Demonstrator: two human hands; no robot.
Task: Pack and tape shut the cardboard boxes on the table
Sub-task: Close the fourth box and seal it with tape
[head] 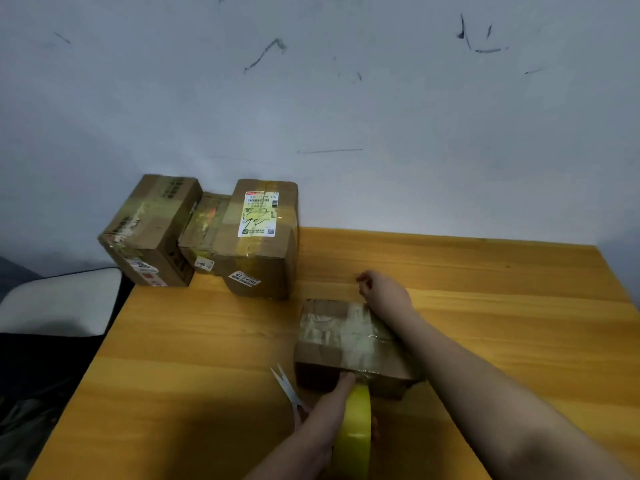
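Note:
A small cardboard box [332, 344] lies near the middle of the wooden table [485, 306], its top covered with shiny clear tape. My left hand [329, 410] grips a yellow tape roll [356, 424] at the box's near face, with the index finger stretched out and pressing the tape onto the near top edge. My right hand [384, 289] reaches across the box to its far side, fingers curled there. What they hold is too small to tell.
Scissors [289, 389] lie open on the table just left of the box, beside my left hand. Three taped boxes [256, 237] stand at the back left against the wall. A white cushion [59, 299] sits beyond the table's left edge.

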